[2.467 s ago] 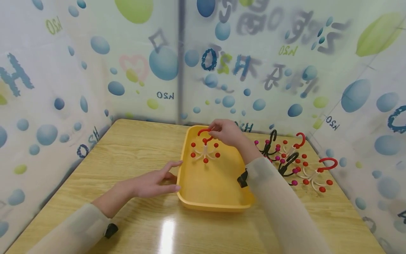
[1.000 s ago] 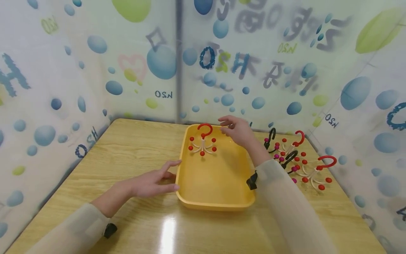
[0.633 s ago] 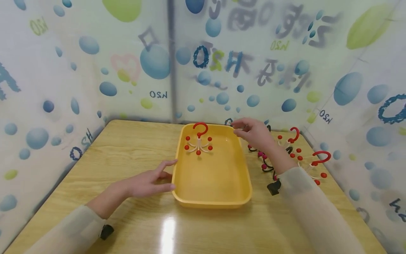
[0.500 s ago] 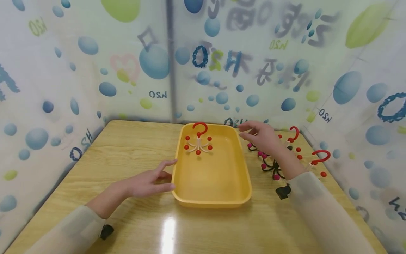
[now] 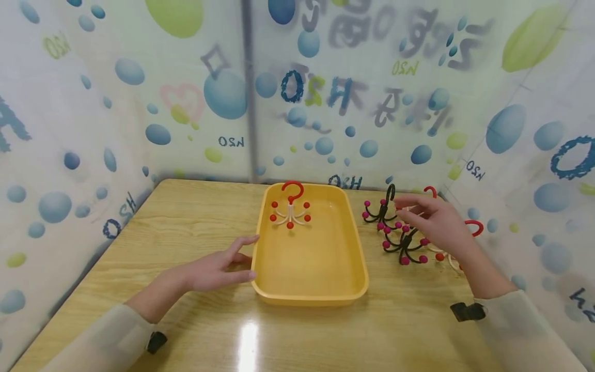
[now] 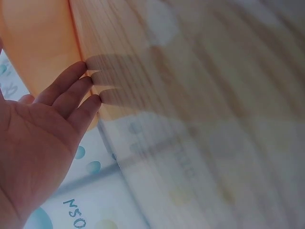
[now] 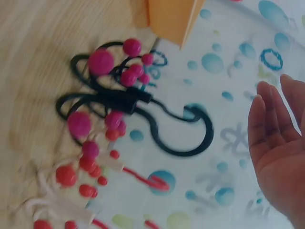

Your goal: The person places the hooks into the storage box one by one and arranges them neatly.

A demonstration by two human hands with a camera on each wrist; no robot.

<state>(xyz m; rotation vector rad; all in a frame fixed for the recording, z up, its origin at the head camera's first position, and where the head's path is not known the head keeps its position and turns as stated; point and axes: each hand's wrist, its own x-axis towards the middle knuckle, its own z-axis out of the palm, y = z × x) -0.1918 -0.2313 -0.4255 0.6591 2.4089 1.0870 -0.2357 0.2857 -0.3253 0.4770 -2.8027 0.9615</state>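
The left hand [image 5: 209, 269] touches the left wall of the yellow tray [image 5: 309, 298] with fingers spread; in the left wrist view the left hand [image 6: 43, 129] has its fingertips against the table beside the tray. Inside the tray, at its back left, stands a white hook rack [image 5: 291, 212] with red balls and a red hook. The right hand [image 5: 437, 222], holding nothing, hovers over the hook racks right of the tray. Two black racks with magenta balls [image 5: 382, 211] [image 5: 405, 247] are nearest it; the right wrist view shows a black rack [image 7: 119, 100] apart from the right hand [image 7: 276, 138].
White racks with red hooks [image 5: 475, 226] stand at the right of the wooden table [image 5: 200, 206], partly hidden by the right hand. Patterned curtains [image 5: 186, 93] enclose the table at the back and sides.
The right hand let go of the red-hooked rack in the tray and moved right, over the racks outside it. The left hand has stayed at the tray's side.
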